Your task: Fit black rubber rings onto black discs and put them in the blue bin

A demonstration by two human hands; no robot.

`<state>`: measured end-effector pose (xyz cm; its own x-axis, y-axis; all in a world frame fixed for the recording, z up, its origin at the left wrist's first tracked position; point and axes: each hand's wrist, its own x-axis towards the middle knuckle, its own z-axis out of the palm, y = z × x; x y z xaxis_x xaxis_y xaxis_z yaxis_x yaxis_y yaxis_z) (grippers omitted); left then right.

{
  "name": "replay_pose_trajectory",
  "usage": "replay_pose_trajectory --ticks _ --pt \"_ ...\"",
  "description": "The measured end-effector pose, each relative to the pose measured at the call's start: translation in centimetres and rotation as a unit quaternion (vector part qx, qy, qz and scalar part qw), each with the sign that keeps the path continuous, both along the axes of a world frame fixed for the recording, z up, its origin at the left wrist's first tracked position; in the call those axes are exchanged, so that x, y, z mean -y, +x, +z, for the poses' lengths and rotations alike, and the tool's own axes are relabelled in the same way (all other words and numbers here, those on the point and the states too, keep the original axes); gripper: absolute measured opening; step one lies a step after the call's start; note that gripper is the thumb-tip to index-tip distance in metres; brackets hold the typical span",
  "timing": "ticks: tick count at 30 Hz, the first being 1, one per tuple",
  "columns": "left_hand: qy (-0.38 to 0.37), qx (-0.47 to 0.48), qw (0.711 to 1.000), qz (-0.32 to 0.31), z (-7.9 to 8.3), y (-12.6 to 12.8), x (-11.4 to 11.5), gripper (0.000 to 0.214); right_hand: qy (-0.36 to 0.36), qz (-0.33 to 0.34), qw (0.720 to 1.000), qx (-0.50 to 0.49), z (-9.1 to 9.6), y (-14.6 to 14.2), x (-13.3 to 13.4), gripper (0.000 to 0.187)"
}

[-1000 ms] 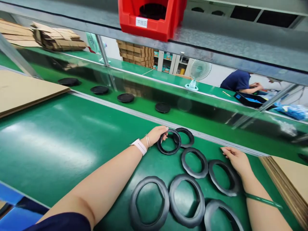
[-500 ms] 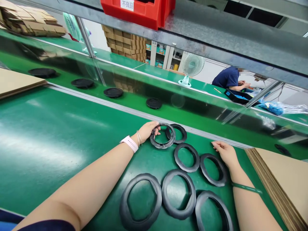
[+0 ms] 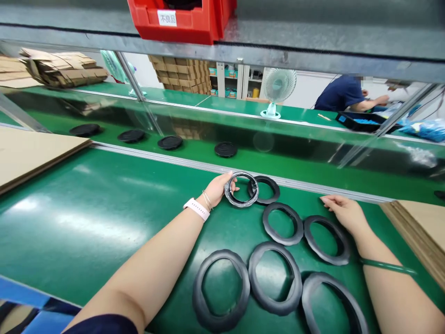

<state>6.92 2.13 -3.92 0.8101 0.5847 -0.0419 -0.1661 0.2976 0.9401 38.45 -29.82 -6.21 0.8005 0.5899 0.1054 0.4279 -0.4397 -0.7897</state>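
My left hand [image 3: 219, 189], wearing a pale pink watch strap, grips a black ring [image 3: 242, 204] by its left side, with fingers through the opening. This ring is tilted and shows a shiny, stepped inner face. Its right edge overlaps another black ring [image 3: 273, 199] in my view. My right hand [image 3: 347, 212] is near the table's far rail, its fingers curled together and nothing visible in them. Between my arms, several more black rings lie flat, among them a small ring [image 3: 269, 231], one close to my right wrist [image 3: 311, 246], and a larger front ring [image 3: 200, 297].
Behind the metal rail, several black round parts [image 3: 225, 149] sit on a green belt [image 3: 194, 155]. Cardboard stacks flank the table, left [image 3: 34, 153] and right [image 3: 420, 232]. A red bin [image 3: 184, 28] stands on the overhead shelf. Beyond are a fan [image 3: 279, 88] and a person [image 3: 339, 93].
The view has turned, shifting my hands and the table rings rightward in the picture. The ring in my left hand tilts more, showing its inner face. My right hand keeps nearly the same pose.
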Motion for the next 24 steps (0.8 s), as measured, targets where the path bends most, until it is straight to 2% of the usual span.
replay_pose_trajectory --ticks 5,8,10,12,17,22,24 --pt "0.001 0.024 0.996 -0.084 0.8 -0.6 0.6 0.052 -0.011 0.001 1.0 0.001 -0.4 0.3 0.3 0.065" --pt "-0.012 0.027 0.987 -0.157 1.1 -1.0 1.0 0.081 -0.015 0.01 1.0 0.004 -0.1 0.1 0.3 0.061" --pt "-0.028 0.017 0.98 -0.198 1.1 -1.3 1.1 0.092 -0.013 0.012 1.0 0.007 0.0 0.1 0.3 0.058" --pt "-0.045 0.0 0.972 -0.231 1.1 -1.5 0.9 0.086 -0.009 0.015 1.0 0.008 0.0 0.1 0.3 0.057" --pt "-0.06 -0.041 0.963 -0.259 0.7 -1.3 0.2 0.035 -0.003 0.013 1.0 -0.004 0.1 -0.2 0.2 0.055" --pt "-0.056 -0.054 0.963 -0.259 0.5 -0.9 0.1 0.029 0.005 0.015 1.0 0.0 0.5 -0.6 0.0 0.054" --pt "-0.061 -0.053 0.961 -0.266 0.9 -1.0 0.2 0.035 0.003 0.017 1.0 0.001 0.6 -0.6 0.0 0.054"
